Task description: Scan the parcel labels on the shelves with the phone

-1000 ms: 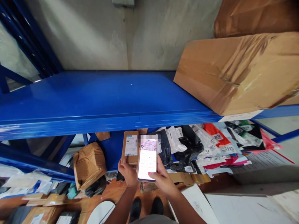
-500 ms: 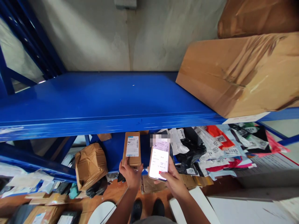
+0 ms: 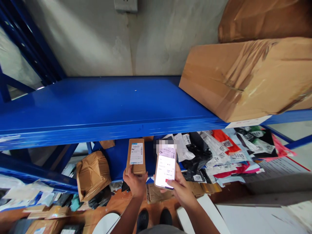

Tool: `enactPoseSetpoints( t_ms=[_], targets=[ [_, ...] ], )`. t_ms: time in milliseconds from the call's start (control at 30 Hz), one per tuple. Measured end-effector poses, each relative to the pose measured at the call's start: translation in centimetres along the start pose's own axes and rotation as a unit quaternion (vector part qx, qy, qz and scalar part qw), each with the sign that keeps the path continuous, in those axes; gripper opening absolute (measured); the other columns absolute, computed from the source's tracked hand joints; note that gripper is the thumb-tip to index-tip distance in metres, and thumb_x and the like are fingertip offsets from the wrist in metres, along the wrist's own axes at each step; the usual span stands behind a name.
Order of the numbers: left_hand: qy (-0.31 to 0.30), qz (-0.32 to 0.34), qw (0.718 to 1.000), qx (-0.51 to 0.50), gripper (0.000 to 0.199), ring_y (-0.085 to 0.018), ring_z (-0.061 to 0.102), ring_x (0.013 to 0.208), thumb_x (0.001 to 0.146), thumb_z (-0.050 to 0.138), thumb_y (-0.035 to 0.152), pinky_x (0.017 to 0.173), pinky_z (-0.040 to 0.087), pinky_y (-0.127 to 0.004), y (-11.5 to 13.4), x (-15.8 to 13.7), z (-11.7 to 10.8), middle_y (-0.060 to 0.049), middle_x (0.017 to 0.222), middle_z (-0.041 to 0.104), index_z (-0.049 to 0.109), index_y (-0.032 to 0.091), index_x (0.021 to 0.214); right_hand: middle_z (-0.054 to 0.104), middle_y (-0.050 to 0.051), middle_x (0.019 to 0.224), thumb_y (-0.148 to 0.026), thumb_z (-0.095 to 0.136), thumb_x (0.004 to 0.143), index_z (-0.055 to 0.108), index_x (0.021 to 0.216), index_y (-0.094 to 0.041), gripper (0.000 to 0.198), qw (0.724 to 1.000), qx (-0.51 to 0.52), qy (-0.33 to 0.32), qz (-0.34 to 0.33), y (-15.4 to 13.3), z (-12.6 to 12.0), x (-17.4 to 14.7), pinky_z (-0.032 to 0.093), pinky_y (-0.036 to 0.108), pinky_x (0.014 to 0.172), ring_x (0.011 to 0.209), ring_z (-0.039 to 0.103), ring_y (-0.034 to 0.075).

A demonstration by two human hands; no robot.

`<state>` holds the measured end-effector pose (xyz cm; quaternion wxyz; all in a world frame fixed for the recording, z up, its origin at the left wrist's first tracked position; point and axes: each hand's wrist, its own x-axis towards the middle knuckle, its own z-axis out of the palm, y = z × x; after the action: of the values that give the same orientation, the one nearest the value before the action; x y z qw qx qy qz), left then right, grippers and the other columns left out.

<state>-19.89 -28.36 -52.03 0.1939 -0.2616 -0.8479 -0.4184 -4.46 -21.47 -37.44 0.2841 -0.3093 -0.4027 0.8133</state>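
Holding a small brown carton [image 3: 137, 168] by its near end, the left hand [image 3: 135, 182] has its thumb on the top face and its fingers wrapped round the side, above the dark shoes [image 3: 142, 219] on the floor. Just beside it, apart from the carton, the right hand [image 3: 179, 185] is closed round a phone [image 3: 165, 170], thumb at a red patch low on the lit screen. At the top of that screen a label with a barcode shows, partly pixelated; the lines below are too small to read. The carton carries a white shipping label [image 3: 136, 154] with blue strips at both ends and a barcode along its right edge; its print cannot be made out. Beyond the hands, the blue lower shelf [image 3: 117, 162] bears a creased brown box [image 3: 94, 175] on the left and heaped parcel bags on the right: a black bag [image 3: 198, 152], a sticker [image 3: 197, 178] that seems to read 3028, an orange parcel [image 3: 220, 137] by the number 3012, and pale bags marked 3023 and 3005 [image 3: 239, 156]. Higher up, a large dented carton [image 3: 216, 81] sits at the right of the blue upper shelf [image 3: 117, 100], above a white tag [image 3: 248, 122] with illegible reddish writing. Behind stands a grey wall [image 3: 156, 42].
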Motion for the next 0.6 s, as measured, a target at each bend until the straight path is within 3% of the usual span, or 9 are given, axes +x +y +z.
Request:
enactPoseSetpoints(
  t_ms=[233,333,400,500,567,600],
  targets=[
    [0.003,0.005,1.000,-0.007,0.078,-0.035,0.043,0.115,0.061,0.075,0.035,0.097,0.040,-0.053,0.3,0.0,0.0,-0.014,0.117,0.044,0.036,0.016,0.126,0.070,0.010,0.118,-0.025,0.076,0.060,0.008,0.148,-0.031,0.112,1.000,0.010,0.003,0.000,-0.8,-0.1,-0.3,0.054,0.027,0.045,0.085,0.072,0.028],
    [-0.017,-0.020,0.999,-0.024,0.072,-0.034,0.045,0.111,0.063,0.072,0.036,0.095,0.041,-0.053,0.7,0.7,-1.2,-0.013,0.113,0.047,0.041,0.015,0.124,0.072,0.010,0.113,-0.023,0.074,0.061,0.008,0.149,-0.028,0.109,1.000,0.021,-0.006,0.001,-1.3,-0.1,-0.6,0.056,0.030,0.050,0.087,0.072,0.029],
    [-0.054,-0.051,0.996,-0.048,0.067,-0.033,0.047,0.105,0.061,0.068,0.037,0.092,0.044,-0.052,0.9,2.3,-3.4,-0.011,0.106,0.049,0.046,0.015,0.121,0.073,0.011,0.113,-0.023,0.073,0.061,0.009,0.149,-0.026,0.109,0.999,0.047,-0.013,-0.002,-1.7,-0.5,-1.0,0.057,0.031,0.051,0.090,0.072,0.030],
    [-0.146,-0.080,0.979,-0.115,0.061,-0.034,0.052,0.101,0.057,0.065,0.041,0.091,0.046,-0.053,1.3,5.9,-8.6,-0.009,0.103,0.054,0.053,0.018,0.113,0.072,0.012,0.114,-0.030,0.074,0.058,0.011,0.148,-0.027,0.110,0.995,0.098,-0.025,-0.017,-2.5,-2.3,-1.5,0.054,0.030,0.046,0.092,0.071,0.034],
    [-0.227,-0.032,0.955,-0.188,0.063,-0.034,0.056,0.106,0.056,0.067,0.043,0.094,0.047,-0.050,2.1,8.5,-12.3,-0.007,0.112,0.058,0.055,0.024,0.115,0.073,0.012,0.113,-0.039,0.075,0.060,0.026,0.144,-0.031,0.097,0.992,0.115,-0.034,-0.031,-3.1,-4.6,-2.1,0.053,0.031,0.046,0.096,0.070,0.037],
    [-0.213,-0.021,0.958,-0.190,0.059,-0.035,0.057,0.105,0.055,0.069,0.043,0.091,0.048,-0.050,2.7,9.7,-13.8,-0.005,0.108,0.060,0.057,0.027,0.111,0.073,0.012,0.112,-0.045,0.073,0.062,0.038,0.138,-0.032,0.085,0.991,0.127,-0.026,-0.045,-3.4,-6.1,-2.5,0.053,0.033,0.046,0.096,0.070,0.037]
  ],
)
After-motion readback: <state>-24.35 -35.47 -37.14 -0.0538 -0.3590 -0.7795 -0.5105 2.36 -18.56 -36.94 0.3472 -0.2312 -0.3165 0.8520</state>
